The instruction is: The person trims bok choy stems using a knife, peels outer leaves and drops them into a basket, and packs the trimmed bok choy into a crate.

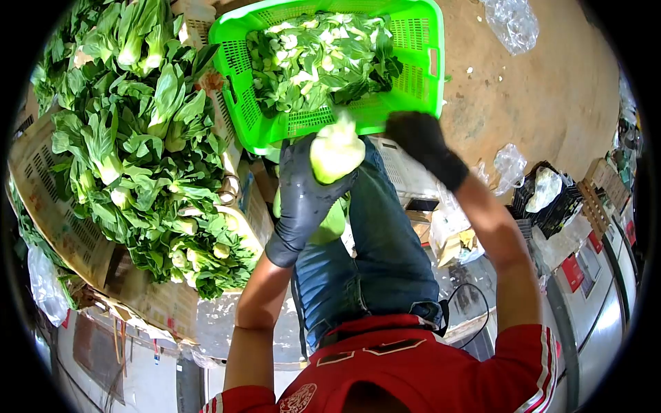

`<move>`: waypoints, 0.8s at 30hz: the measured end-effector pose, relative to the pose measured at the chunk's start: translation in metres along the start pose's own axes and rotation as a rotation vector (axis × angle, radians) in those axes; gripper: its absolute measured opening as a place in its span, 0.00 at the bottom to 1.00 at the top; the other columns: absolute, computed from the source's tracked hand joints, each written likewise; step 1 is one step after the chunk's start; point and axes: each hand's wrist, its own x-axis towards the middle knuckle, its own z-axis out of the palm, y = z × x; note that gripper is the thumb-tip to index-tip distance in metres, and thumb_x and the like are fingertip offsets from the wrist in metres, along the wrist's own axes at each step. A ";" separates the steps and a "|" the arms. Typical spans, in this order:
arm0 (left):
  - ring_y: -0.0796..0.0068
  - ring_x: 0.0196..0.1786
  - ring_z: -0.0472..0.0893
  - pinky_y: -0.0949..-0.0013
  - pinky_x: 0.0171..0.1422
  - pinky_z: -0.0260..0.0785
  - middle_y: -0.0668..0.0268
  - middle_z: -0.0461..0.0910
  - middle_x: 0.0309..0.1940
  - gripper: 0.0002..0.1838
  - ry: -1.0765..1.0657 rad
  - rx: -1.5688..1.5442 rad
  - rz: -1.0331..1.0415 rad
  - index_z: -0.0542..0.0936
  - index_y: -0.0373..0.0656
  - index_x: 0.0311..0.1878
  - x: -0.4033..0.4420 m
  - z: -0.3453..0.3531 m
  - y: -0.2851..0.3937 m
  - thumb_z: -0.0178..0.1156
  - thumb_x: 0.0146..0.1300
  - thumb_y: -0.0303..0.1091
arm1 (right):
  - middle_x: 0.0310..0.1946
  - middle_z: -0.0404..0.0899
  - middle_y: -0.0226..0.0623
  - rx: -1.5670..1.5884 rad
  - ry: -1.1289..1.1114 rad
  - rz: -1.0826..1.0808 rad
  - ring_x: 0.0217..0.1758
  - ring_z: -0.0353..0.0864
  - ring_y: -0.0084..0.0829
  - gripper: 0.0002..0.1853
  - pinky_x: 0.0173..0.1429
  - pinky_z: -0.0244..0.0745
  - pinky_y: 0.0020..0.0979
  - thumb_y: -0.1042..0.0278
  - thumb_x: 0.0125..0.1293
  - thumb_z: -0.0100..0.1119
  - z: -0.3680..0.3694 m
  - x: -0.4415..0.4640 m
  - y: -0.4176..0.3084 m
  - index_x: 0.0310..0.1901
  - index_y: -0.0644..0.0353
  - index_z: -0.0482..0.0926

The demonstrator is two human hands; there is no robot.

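Note:
My left hand (301, 189), in a black glove, is wrapped round a head of bok choy (336, 153). The pale cut base faces up and away from me, and green leaves hang below the palm. My right hand (418, 140), also black-gloved, is curled near the front right corner of the green basket (438, 89), apart from the bok choy. It is slightly blurred, and what its fingers hold, if anything, is hidden. Inside the basket lies a heap of loose leaves and pale trimmings (317, 62).
Left of me, whole bok choy (144, 158) are piled high on beige crates (65, 213). Clear plastic bags (513, 24) lie on the brown floor (551, 89). A black crate (551, 213) with a bag in it stands at the right. A white box (406, 172) sits beside my leg.

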 end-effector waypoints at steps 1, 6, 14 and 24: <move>0.58 0.50 0.74 0.61 0.63 0.59 0.55 0.74 0.45 0.35 -0.016 -0.251 -0.139 0.71 0.36 0.50 -0.006 -0.003 -0.002 0.74 0.37 0.38 | 0.23 0.79 0.43 0.213 0.156 -0.048 0.24 0.79 0.43 0.13 0.27 0.71 0.44 0.58 0.54 0.51 0.051 0.005 0.054 0.21 0.57 0.78; 0.67 0.53 0.72 0.66 0.60 0.62 0.61 0.73 0.50 0.33 -0.158 -1.373 -0.440 0.69 0.39 0.55 -0.021 -0.046 -0.047 0.68 0.48 0.46 | 0.26 0.78 0.49 0.411 0.066 0.316 0.31 0.78 0.48 0.17 0.34 0.72 0.42 0.54 0.55 0.55 0.028 0.001 0.051 0.28 0.62 0.76; 0.67 0.54 0.73 0.65 0.60 0.64 0.61 0.73 0.51 0.33 0.152 -1.804 -0.427 0.67 0.40 0.57 -0.072 -0.124 -0.062 0.64 0.52 0.48 | 0.20 0.73 0.49 0.456 0.100 0.091 0.26 0.76 0.48 0.11 0.31 0.69 0.42 0.63 0.55 0.55 0.043 -0.005 0.002 0.28 0.62 0.70; 0.66 0.54 0.73 0.64 0.59 0.65 0.61 0.72 0.53 0.34 0.490 -1.774 -0.276 0.65 0.41 0.61 -0.165 -0.211 -0.095 0.59 0.56 0.51 | 0.31 0.81 0.35 0.864 0.018 -0.256 0.34 0.78 0.22 0.12 0.37 0.70 0.23 0.70 0.58 0.58 -0.025 -0.008 -0.193 0.43 0.64 0.77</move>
